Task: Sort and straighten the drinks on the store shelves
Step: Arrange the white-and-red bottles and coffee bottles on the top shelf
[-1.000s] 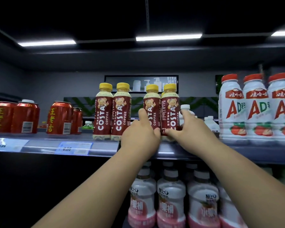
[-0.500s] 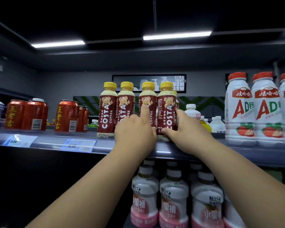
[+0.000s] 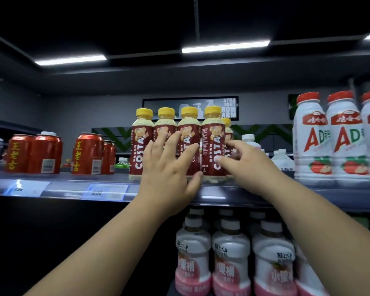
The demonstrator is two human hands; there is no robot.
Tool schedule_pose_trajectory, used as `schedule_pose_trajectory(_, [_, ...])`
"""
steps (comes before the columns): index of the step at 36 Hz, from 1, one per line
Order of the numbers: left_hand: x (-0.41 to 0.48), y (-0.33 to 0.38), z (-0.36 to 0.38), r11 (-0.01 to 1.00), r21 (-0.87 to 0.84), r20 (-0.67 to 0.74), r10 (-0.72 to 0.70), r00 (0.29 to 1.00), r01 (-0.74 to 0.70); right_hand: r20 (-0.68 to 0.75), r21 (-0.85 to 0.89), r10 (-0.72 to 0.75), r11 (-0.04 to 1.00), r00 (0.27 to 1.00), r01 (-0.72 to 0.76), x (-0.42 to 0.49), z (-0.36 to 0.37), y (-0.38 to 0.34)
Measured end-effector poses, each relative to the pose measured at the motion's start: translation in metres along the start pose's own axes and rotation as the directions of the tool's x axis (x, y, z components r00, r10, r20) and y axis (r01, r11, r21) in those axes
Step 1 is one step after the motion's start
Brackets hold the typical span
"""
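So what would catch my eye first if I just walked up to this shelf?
Probably the row of yellow-capped Costa coffee bottles at the shelf's front centre, with the left hand and right hand spread open against them. Next, the big red-capped AD bottles on the right.

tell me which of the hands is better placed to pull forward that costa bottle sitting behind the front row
Right. The set-back Costa bottle peeks out behind the row's right end, and the right hand already reaches there; the left hand lies open across the middle bottles.
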State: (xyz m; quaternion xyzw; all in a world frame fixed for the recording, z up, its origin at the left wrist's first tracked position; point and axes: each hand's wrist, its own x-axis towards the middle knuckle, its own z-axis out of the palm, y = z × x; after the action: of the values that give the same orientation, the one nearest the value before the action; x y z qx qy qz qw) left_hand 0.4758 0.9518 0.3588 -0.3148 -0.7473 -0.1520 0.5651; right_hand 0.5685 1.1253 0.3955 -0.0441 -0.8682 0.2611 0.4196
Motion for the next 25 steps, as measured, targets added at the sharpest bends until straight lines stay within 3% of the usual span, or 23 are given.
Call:
schedule_pose_trajectory(4, [0.006,0.012,0.006,1.000,-0.004,0.037,0.005,0.999,-0.005,-0.040,0.155,0.130,0.980,0.991,-0.122,0.021,-0.014,0.015])
schedule_pose_trajectory(7, [0.010,0.018,0.010,1.000,-0.002,0.078,-0.013,0.997,0.014,0.052,0.210,0.211,0.953,0.976,-0.217,0.038,-0.019,0.024])
schedule_pose_trajectory(19, [0.005,0.019,0.021,1.000,0.023,0.088,0.013,0.996,-0.015,0.207,0.172,0.161,0.965,0.965,-0.198,0.079,-0.017,0.024])
schedule_pose_trajectory(25, [0.003,0.019,0.021,0.999,0.036,0.087,0.011,0.996,-0.014,0.296,0.272,0.171,0.928,0.940,-0.254,0.090,-0.014,0.037])
